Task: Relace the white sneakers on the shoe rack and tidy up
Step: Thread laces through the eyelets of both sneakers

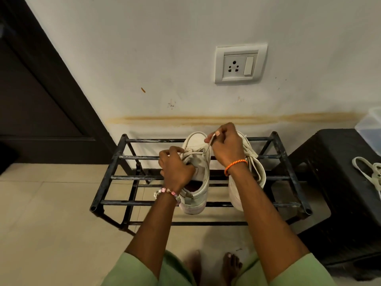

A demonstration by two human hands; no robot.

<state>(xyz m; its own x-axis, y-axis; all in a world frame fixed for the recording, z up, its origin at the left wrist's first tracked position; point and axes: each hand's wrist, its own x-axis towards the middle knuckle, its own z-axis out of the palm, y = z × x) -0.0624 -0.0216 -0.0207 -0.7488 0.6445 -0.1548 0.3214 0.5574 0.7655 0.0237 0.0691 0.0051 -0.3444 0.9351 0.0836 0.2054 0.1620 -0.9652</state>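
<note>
Two white sneakers stand side by side on the top bars of a black metal shoe rack (115, 177), toes toward the wall. My left hand (176, 167) grips the left sneaker (201, 172) at its lace area. Just above that sneaker's toe, my right hand (226, 145) pinches the end of a white lace (208, 147) and holds it taut. The lace runs down to the left sneaker's eyelets. My right forearm hides much of the right sneaker (257, 168).
A black plastic stool (329, 172) stands right of the rack, with a loose white lace (371, 172) on it and a clear plastic box (371, 126) at its back. A wall socket (240, 64) is above. A dark door (31, 89) is left. My bare feet (231, 265) stand on beige floor tiles.
</note>
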